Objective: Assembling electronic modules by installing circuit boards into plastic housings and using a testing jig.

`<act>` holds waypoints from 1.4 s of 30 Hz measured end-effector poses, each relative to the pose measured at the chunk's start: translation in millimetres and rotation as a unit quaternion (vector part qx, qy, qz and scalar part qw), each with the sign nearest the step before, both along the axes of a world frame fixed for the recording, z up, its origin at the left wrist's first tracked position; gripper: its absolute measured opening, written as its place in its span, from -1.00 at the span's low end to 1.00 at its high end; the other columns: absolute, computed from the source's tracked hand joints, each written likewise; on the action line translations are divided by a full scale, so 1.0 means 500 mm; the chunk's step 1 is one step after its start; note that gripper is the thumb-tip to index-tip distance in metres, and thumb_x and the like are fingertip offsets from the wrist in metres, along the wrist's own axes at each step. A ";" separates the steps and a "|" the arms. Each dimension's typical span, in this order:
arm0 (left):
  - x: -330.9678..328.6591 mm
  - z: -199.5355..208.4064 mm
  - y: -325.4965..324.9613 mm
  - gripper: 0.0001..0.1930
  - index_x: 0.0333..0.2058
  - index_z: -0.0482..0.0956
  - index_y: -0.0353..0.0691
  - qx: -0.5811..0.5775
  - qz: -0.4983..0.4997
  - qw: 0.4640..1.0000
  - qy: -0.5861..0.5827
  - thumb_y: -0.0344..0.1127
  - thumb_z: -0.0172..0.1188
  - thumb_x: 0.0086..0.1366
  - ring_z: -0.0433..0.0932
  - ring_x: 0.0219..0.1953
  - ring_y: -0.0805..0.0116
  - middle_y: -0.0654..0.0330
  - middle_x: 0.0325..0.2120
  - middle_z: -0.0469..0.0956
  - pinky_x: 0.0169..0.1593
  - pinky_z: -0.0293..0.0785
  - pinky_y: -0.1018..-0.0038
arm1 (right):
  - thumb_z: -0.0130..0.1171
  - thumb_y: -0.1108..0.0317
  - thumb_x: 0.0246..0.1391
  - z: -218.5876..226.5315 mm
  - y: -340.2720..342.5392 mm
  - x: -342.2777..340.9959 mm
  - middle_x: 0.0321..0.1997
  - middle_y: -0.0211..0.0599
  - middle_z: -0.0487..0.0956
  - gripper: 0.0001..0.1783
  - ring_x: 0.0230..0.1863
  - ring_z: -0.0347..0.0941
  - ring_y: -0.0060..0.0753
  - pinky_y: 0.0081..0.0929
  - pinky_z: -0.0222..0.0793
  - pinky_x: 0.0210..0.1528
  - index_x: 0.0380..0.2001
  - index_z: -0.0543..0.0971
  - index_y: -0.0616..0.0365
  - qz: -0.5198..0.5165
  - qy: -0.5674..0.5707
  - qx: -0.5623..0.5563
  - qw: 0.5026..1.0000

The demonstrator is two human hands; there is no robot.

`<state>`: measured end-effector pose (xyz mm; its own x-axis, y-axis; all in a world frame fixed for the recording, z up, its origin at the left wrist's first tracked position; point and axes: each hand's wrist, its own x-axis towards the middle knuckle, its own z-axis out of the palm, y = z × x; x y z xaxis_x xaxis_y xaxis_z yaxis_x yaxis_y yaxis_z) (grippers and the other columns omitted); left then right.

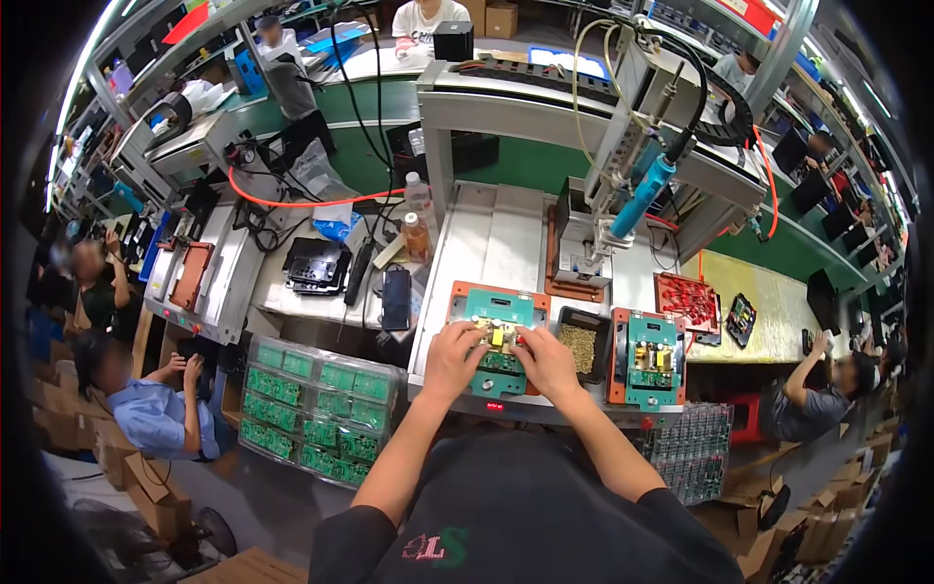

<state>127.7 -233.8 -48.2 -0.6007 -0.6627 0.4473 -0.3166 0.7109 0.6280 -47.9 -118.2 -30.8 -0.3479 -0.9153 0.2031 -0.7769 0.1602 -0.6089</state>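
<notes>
A small circuit board [499, 337] with a yellow transformer and other raised parts is between my two hands, over a green fixture plate [506, 304] in a reddish-brown base. My left hand [453, 358] grips its left edge, with fingertips curled over the components. On the opposite edge, the fingers of my right hand [548, 361] are closed on the same board. My fingers cover its sides, so I cannot tell whether it is fully seated. Just right of my right hand stands a black tray [605, 341] of small brass-coloured screws. Beyond it, a second green fixture [632, 326] carries a similar board [650, 360].
A gantry machine with a blue screwdriver [644, 198] rises behind the fixtures. Left are bottles [416, 236], a phone [396, 299] and a clear tray of green boards [316, 409]. A red parts tray [689, 300] is at right. Other people sit on both sides.
</notes>
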 end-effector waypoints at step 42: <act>0.230 -0.181 0.126 -0.25 0.38 0.03 -0.44 0.512 0.231 0.819 0.117 -0.28 0.22 0.38 0.40 0.23 0.20 -0.11 0.27 0.27 0.11 0.51 0.34 | 0.31 0.36 0.13 0.076 0.374 -0.045 -0.47 -0.36 0.64 -0.80 -0.49 0.47 -0.64 -0.62 0.38 -0.39 -0.22 0.69 0.26 0.089 -0.376 0.138 0.912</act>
